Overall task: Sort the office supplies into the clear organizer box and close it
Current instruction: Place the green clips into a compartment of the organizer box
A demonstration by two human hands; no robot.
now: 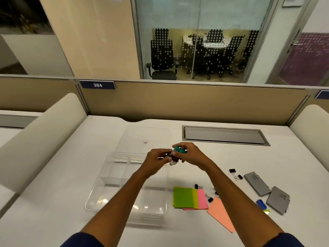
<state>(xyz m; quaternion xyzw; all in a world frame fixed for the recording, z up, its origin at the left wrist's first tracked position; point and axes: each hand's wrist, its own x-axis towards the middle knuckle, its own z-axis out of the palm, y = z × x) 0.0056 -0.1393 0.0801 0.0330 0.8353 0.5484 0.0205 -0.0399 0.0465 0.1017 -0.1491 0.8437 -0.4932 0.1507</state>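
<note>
The clear organizer box (pixel 99 195) lies open on the white desk, its compartments showing nothing inside. Its clear lid (pixel 147 134) rests flat behind it. Above the box's far right corner, my left hand (pixel 156 162) and my right hand (pixel 190 155) together hold a small cluster of supplies (pixel 175 155), teal pieces on top and black and white bits below. Sticky notes (pixel 188 197) in green, yellow and pink lie right of the box, beside an orange sheet (pixel 219 213). Black binder clips (pixel 235 173) are scattered nearby.
Two grey flat cases (pixel 257 183) (pixel 277 199) lie at the right, with a small blue item (pixel 260 203) and a yellow-green one (pixel 266 211) between them. A grey cable hatch (pixel 224 135) is set into the desk behind. A partition wall closes the back.
</note>
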